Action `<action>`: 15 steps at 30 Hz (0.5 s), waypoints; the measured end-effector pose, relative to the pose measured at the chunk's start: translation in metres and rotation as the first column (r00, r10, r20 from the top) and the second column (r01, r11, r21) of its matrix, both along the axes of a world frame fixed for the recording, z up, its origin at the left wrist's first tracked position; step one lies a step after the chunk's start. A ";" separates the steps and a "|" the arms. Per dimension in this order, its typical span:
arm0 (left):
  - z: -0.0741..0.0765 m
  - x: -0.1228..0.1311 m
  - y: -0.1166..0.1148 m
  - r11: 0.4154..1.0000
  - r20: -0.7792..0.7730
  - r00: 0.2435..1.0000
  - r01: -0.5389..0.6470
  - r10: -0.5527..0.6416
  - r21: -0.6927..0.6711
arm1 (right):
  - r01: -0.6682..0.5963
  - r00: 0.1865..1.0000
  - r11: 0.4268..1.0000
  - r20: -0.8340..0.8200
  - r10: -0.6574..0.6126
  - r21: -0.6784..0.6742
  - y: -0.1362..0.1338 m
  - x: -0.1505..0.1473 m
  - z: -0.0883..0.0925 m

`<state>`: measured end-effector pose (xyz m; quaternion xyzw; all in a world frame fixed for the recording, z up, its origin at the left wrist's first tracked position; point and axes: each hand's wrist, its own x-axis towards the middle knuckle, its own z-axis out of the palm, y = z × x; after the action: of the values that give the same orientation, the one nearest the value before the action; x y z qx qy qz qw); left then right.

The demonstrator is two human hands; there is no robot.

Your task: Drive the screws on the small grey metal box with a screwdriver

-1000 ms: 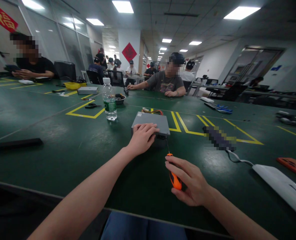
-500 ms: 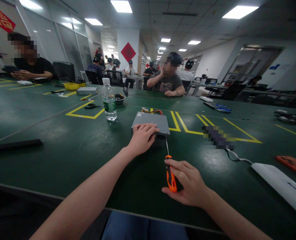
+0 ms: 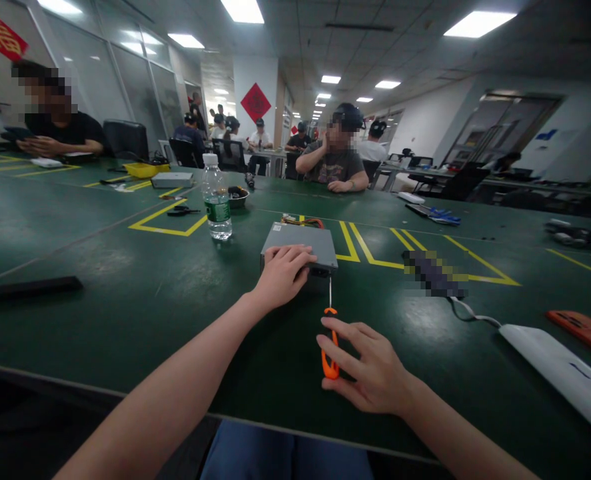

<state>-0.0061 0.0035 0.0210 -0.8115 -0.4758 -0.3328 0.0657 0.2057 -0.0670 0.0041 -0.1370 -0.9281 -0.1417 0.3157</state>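
A grey metal box (image 3: 300,239) with a bundle of coloured wires (image 3: 302,221) behind it rests on the green table. My left hand (image 3: 282,273) lies over its top and near edge, thumb and fingers bent against it. The orange and black screwdriver (image 3: 330,353) points away from me, its shaft reaching the box's near right corner; the tip is too small to make out. Around its handle are the fingers and thumb of my right hand (image 3: 362,363), holding it from the right.
Left of the box stands a water bottle (image 3: 218,203), with a metal bowl (image 3: 238,197) behind. A black bar (image 3: 30,288) lies far left. At right are a white power bank-like device (image 3: 560,370), its cable and an orange phone (image 3: 582,333). People sit beyond the table.
My right hand's fingers have shifted on the screwdriver, which has turned and moved slightly left. The left hand keeps its place on the box.
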 end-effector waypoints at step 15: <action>0.001 0.000 -0.002 1.000 -0.003 1.000 0.004 -0.004 0.012 | 0.003 0.999 1.000 0.039 -0.003 -0.019 0.001 0.001 0.000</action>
<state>-0.0061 0.0017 0.0221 -0.8125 -0.4722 -0.3343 0.0708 0.2063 -0.0663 0.0042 -0.1384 -0.9352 -0.1362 0.2960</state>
